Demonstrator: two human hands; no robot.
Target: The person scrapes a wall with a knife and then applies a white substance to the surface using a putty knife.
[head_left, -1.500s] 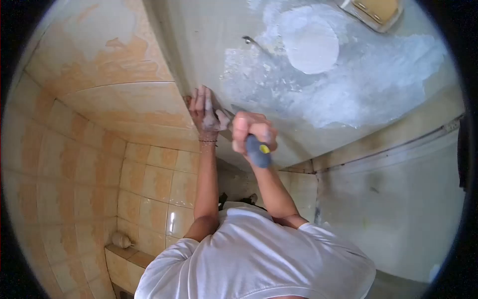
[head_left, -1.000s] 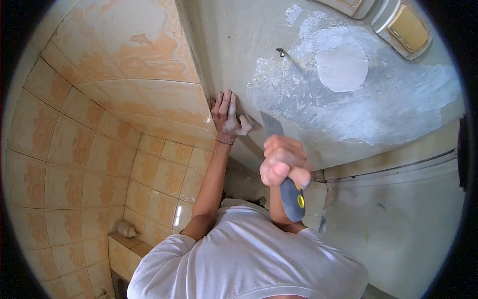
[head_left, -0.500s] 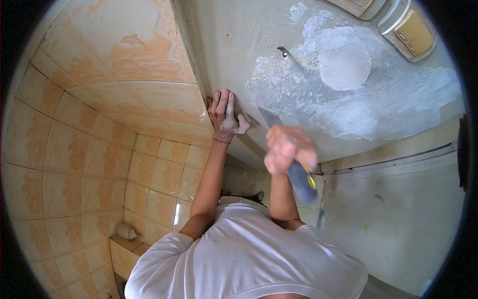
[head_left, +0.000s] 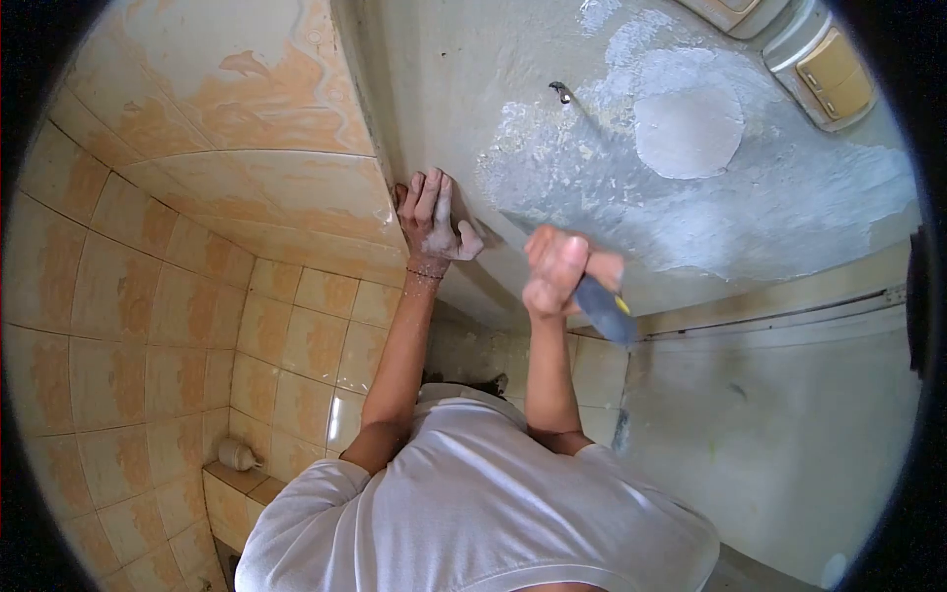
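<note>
My right hand [head_left: 562,266] is closed around the grey and yellow handle of a scraper [head_left: 606,312]. Its blade points up toward the wall and is mostly blurred or hidden; whether it touches the surface I cannot tell. Just beyond it spreads a rough, flaking patch [head_left: 562,163] with whitish material on the grey wall [head_left: 434,89]. My left hand [head_left: 434,222], dusted white, leans on the wall beside the tiled edge. Its fingers are stretched out, the thumb apart, and it holds nothing.
A round white cover [head_left: 689,133] sits within the patch, and a small dark metal piece [head_left: 562,92] juts out nearby. Switch plates [head_left: 834,74] are at upper right. A pale door-like panel [head_left: 769,434] stands right; at left are tiled walls [head_left: 118,365] and a small container [head_left: 235,454].
My right hand has tilted and risen slightly, bringing the scraper handle upward. My left hand stays against the wall; the whole view has shifted a little.
</note>
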